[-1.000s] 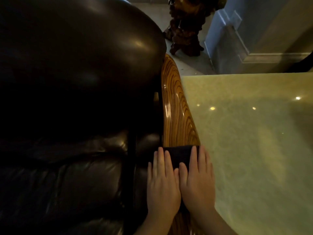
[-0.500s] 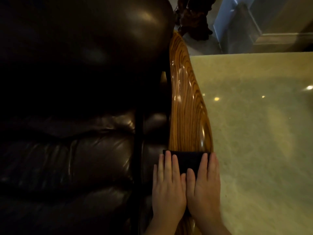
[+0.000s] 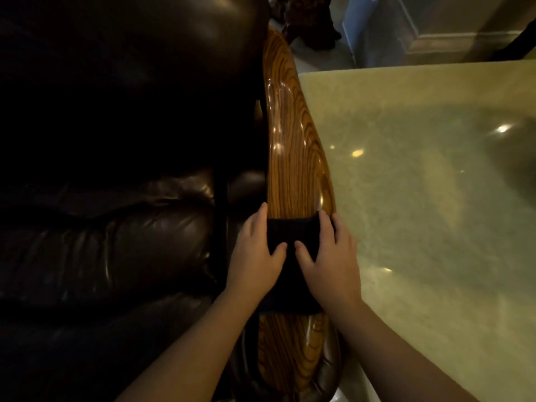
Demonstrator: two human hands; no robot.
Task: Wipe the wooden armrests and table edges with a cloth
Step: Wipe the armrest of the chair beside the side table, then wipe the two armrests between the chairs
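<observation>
A dark cloth [image 3: 290, 256] lies draped across the glossy wooden armrest [image 3: 293, 158], roughly at its middle, wrapping over both sides of the rounded top. Both hands press on it. The left hand [image 3: 255, 256] sits on the cloth's left edge, next to the leather, with its thumb lying on the cloth toward the middle and its fingers [image 3: 259, 216] curled down over the inner side of the armrest. The right hand [image 3: 330, 256] mirrors it on the right edge, thumb on the cloth, fingers [image 3: 324, 224] bent over the outer side nearest the worktop [image 3: 420, 198]. The 2 thumbs point at each other and lie close but apart. Each hand's fingers are curved around cloth and wood together, clamping the cloth against the armrest rather than spread flat.

The armrest runs from the bottom of the view up toward the top, striped with strong dark grain and catching small highlights. To its left is the dark brown leather seat [image 3: 116, 242] and bulging backrest [image 3: 130, 68] of the armchair. To its right, just beside it, the pale green stone worktop reflects several ceiling lights. Beyond the armrest's far end, a dark carved wooden piece [image 3: 310, 21] stands on the floor, next to a pale wall base [image 3: 391, 33].
</observation>
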